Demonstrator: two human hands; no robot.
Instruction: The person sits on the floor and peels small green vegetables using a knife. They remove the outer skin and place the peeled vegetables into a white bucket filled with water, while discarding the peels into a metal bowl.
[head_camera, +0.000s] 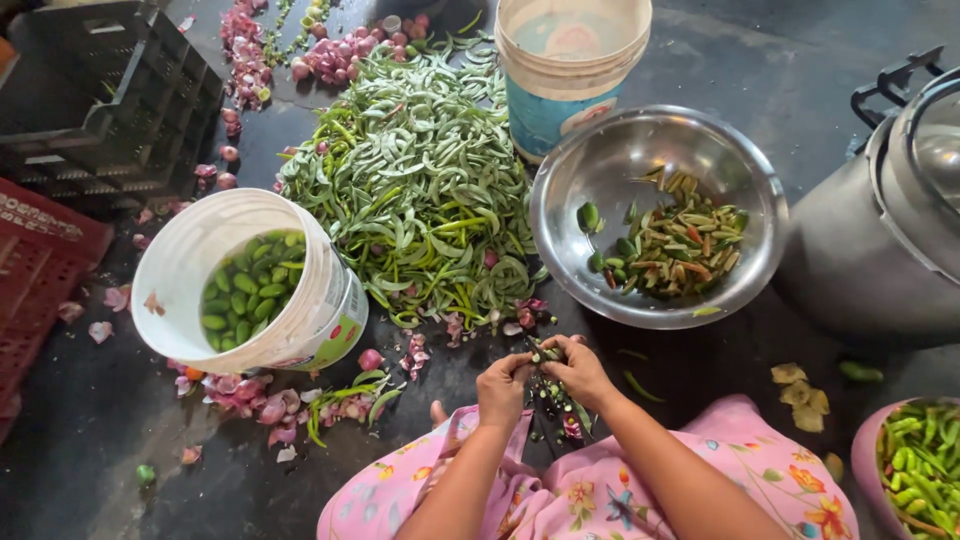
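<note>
Seated on the floor, a person's left hand (503, 385) and right hand (578, 368) meet, pinching one green chilli (543, 351). A heaped chilli pile (425, 180) lies beyond, a steel bowl (600, 170) far right.

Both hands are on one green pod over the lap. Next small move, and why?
Probably finish splitting the green pod pinched between the left hand and right hand, then drop the pieces into the steel bowl just ahead of the right hand. That bowl already holds cut pieces, and a big heap of whole pods sits within reach.
</note>
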